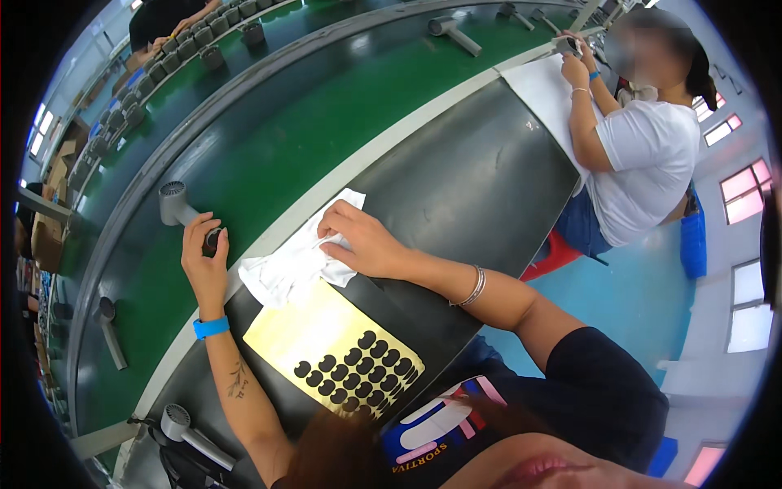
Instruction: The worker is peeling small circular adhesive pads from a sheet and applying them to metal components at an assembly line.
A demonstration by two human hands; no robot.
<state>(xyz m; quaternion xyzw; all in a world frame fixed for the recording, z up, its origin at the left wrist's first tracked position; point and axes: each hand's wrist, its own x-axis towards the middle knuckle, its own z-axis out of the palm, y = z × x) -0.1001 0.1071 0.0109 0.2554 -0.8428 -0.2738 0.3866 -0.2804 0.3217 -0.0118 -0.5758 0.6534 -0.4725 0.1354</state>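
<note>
My left hand (205,259) grips the grey dryer's (181,208) handle end. My right hand (364,243) presses closed fingers on the white cloth (289,269). I think wiping comes next.

We see a bright blue wristband (211,328) and a small leafy forearm tattoo (238,380) on our left arm, thin silver bangles (473,286) on our right wrist, and a dark short-sleeved shirt (607,391).

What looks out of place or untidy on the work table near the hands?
Only the crumpled white cloth under the right hand; it overlaps the yellow sheet of black oval stickers. Nothing looks spilled or damaged.
</note>
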